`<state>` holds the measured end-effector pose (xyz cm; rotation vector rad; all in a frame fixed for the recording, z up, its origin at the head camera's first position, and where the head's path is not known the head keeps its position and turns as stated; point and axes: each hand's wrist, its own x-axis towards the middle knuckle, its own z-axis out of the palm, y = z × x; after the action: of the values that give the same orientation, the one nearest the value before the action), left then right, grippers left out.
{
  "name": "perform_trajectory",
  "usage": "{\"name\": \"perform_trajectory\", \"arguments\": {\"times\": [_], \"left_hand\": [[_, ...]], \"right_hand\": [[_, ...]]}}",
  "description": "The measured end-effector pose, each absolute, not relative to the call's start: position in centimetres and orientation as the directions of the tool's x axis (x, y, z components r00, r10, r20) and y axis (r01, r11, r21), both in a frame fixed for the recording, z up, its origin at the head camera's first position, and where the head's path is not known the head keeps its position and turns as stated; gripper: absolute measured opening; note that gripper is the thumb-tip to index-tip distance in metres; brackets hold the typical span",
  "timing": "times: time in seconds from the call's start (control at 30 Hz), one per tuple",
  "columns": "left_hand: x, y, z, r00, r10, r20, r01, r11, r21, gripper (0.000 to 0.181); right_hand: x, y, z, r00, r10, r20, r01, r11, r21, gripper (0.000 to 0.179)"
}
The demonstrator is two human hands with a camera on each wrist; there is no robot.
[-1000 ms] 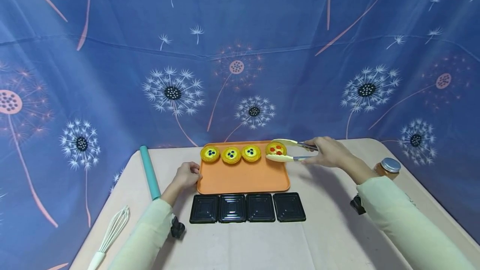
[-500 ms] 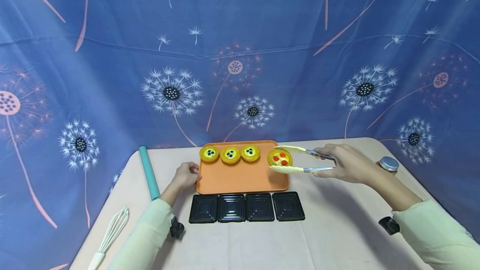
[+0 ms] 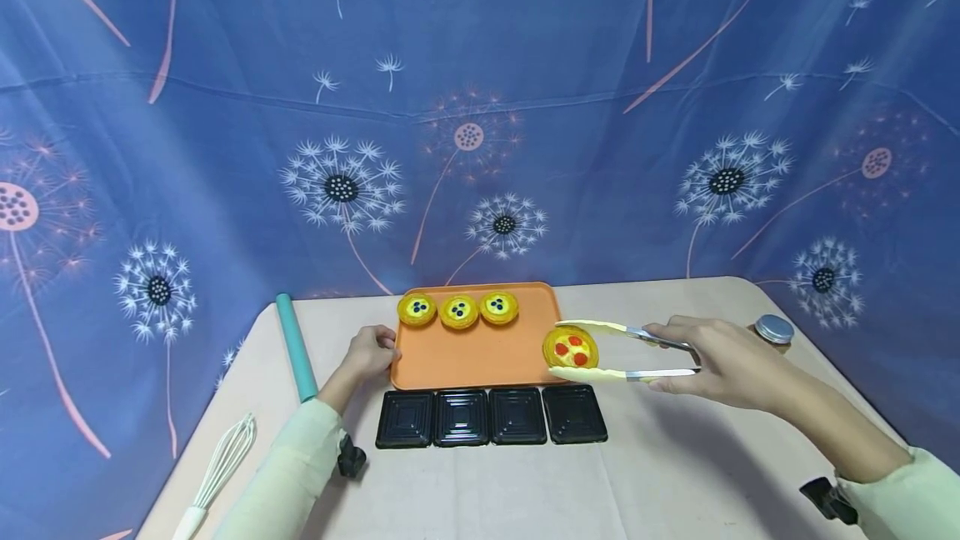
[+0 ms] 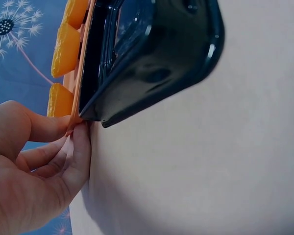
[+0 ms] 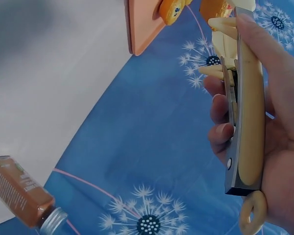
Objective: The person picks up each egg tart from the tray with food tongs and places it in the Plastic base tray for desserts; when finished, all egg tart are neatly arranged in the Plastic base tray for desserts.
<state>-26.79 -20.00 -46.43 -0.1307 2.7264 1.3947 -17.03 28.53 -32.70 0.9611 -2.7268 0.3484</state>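
My right hand [image 3: 723,361] grips a pair of tongs [image 3: 660,373] with cream tips and metal arms. Between the tips sits an egg tart [image 3: 570,348] topped with red pieces, raised over the right end of the orange tray [image 3: 480,361]. In the right wrist view, my fingers and thumb wrap the cream-and-metal handle [image 5: 250,112]. My left hand [image 3: 367,354] pinches the tray's left edge, thumb above and fingers below, as the left wrist view shows. Along the tray's back edge lie three tarts [image 3: 459,312] with dark blue dots.
Several black square containers [image 3: 461,417] stand in a row before the tray. A teal rolling pin [image 3: 297,348] and a white whisk [image 3: 221,473] lie at the left. A brown jar [image 5: 22,191] with a silver lid stands at the right. Patterned blue cloth [image 3: 465,173] hangs behind.
The tart with red pieces has moved from the tray's back right corner toward me and slightly right, held in the tongs. My right arm has drawn back; my left hand has stayed put.
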Motion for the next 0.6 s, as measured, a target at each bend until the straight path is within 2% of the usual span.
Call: {"name": "perform_trajectory", "arguments": {"times": [0.27, 0.6], "left_hand": [[-26.7, -20.1, -46.4, -0.994, -0.047, -0.100, -0.109, 0.578, 0.809, 0.025], [-26.6, -20.0, -46.2, -0.992, -0.046, -0.117, -0.123, 0.556, 0.822, 0.025]], "right_hand": [[-16.2, 28.8, -33.3, -0.735, -0.608, 0.299, -0.667, 0.729, -0.157, 0.061], [-16.0, 29.5, -36.6, -0.727, -0.632, 0.267, -0.684, 0.703, -0.198, 0.058]]}}
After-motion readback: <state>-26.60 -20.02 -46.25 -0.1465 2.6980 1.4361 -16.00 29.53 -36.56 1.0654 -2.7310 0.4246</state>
